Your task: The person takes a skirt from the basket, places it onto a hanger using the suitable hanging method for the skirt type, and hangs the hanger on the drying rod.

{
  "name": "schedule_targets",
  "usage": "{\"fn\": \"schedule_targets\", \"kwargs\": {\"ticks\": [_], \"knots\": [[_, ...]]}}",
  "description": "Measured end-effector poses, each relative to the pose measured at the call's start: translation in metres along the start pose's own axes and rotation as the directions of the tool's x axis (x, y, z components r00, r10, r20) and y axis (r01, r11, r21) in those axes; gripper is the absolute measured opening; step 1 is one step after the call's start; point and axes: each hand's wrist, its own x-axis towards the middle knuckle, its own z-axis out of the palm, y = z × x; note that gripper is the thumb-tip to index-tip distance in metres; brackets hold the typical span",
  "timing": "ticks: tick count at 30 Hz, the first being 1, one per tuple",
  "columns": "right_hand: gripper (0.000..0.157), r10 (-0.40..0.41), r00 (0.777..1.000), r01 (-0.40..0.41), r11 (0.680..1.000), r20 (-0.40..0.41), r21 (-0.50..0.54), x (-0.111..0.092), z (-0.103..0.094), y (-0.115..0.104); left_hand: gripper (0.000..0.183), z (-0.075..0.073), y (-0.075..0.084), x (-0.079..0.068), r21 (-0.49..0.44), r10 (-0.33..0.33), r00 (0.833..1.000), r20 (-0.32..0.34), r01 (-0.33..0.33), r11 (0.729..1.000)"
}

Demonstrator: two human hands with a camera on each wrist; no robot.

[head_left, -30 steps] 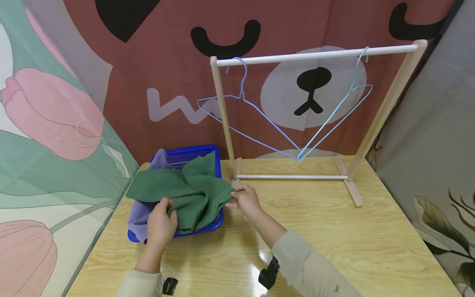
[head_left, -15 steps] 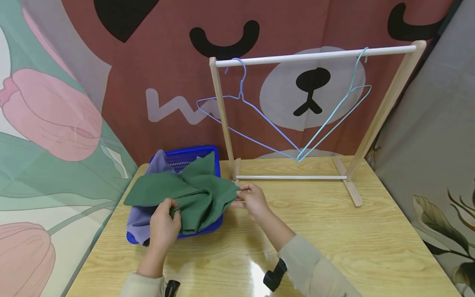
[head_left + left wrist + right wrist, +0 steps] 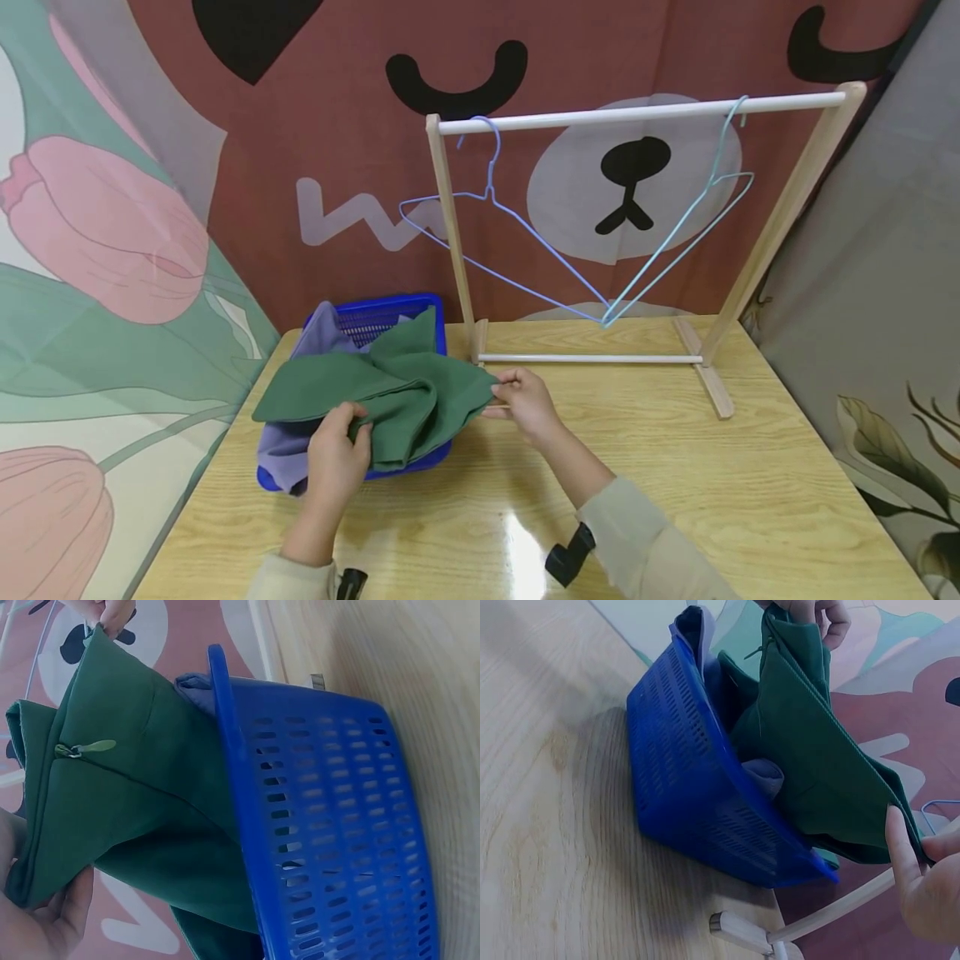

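Observation:
A green skirt with a zip is spread above the blue basket, part of it still inside. My left hand pinches its near edge between thumb and fingers. The corner on the right is pinched by my right hand, so the edge stretches between both hands. Beneath the skirt, purple cloth hangs over the basket's left side. In the right wrist view my right thumb and fingers grip the skirt's edge.
A wooden rack with a white rail stands behind on the table. From the rail hang a blue-purple hanger at left and a teal hanger at right; their lower ends meet. Printed cloth walls surround the table.
Both hands have moved a little to the right, the right hand farther, drawing the green skirt's edge with them. The grips stay the same.

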Motion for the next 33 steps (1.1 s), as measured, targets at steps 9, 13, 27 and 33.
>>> {"fn": "schedule_targets", "kwargs": {"ticks": [9, 13, 27, 33], "knots": [[0.012, -0.038, 0.999, 0.038, 0.999, 0.003, -0.015, 0.000, -0.010, -0.001, 0.020, 0.004, 0.004, -0.002, -0.038, 0.053, 0.997, -0.063, -0.056, 0.998], [0.011, -0.036, 0.999, 0.036, 0.999, -0.001, -0.019, -0.001, -0.013, -0.002, 0.020, 0.005, 0.006, -0.002, -0.046, 0.075, 0.994, -0.082, -0.079, 0.996], [0.009, -0.050, 0.999, 0.050, 0.998, 0.008, -0.028, -0.004, -0.020, -0.010, 0.023, 0.008, 0.011, -0.003, -0.064, 0.181, 0.970, -0.164, -0.194, 0.979], [0.009, -0.051, 0.999, 0.051, 0.998, 0.012, -0.020, -0.006, -0.022, -0.015, 0.024, 0.008, 0.012, -0.004, -0.075, 0.214, 0.956, -0.201, -0.233, 0.970]]}}
